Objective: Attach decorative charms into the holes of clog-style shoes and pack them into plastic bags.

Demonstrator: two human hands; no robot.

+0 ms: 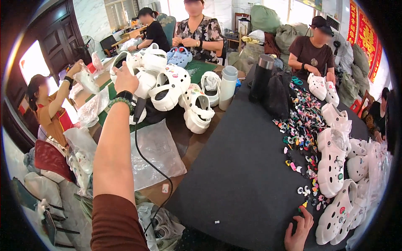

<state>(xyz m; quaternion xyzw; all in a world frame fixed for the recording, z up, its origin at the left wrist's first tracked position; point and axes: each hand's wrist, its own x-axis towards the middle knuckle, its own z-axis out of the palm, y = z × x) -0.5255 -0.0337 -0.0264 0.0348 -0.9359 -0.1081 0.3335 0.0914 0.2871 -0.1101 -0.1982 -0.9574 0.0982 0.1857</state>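
My left arm reaches out to a heap of white clogs [169, 85] at the far left. My left hand [125, 79] is closed on the edge of a white clog [120, 62] there; its fingertips are partly hidden. A dark band and a green bead bracelet circle that wrist. Low on the right, my right hand [299, 230] rests over the black table cover with its fingers apart. Its index fingertip touches a small red and green shoe charm [301, 208] beside a yellow one. White clogs with charms [337, 213] lie just right of this hand.
Loose coloured charms [303, 113] spread along the black table [234, 167]. A black flask [261, 77], a pale bottle [228, 88] and a black bag [276, 94] stand at the far end. A cable [144, 154] crosses a clear plastic bag [157, 161]. Several people work around the tables.
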